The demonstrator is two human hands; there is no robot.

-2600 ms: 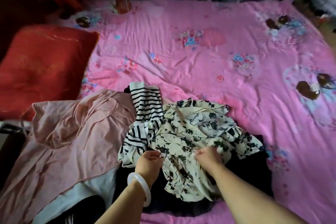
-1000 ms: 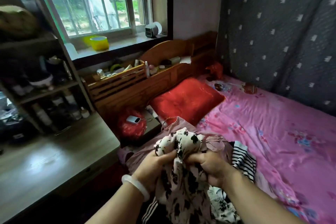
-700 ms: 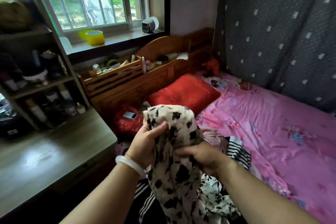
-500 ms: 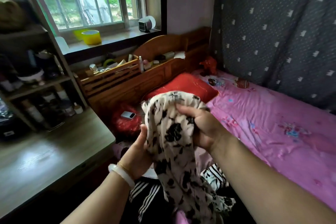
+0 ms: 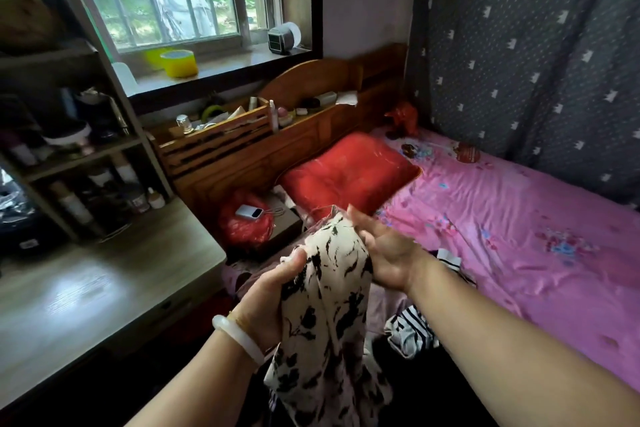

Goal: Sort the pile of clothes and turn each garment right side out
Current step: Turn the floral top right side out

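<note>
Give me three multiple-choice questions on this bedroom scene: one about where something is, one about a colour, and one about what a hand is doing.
1. Where does the power bank lie?
A) on the window sill
B) on the red bag
C) on the pink bedsheet

2. What colour is the pillow at the head of the bed?
A) red
B) blue
C) white

3. What is the left hand doing?
A) resting flat on the desk
B) hanging empty
C) gripping the black-printed cream garment

Answers:
1 B, the power bank sits on top of the red bag, left of the pillow.
2 A, the pillow is plainly red against the pink sheet.
3 C, the thumb and fingers curl round the lifted cloth.
</note>
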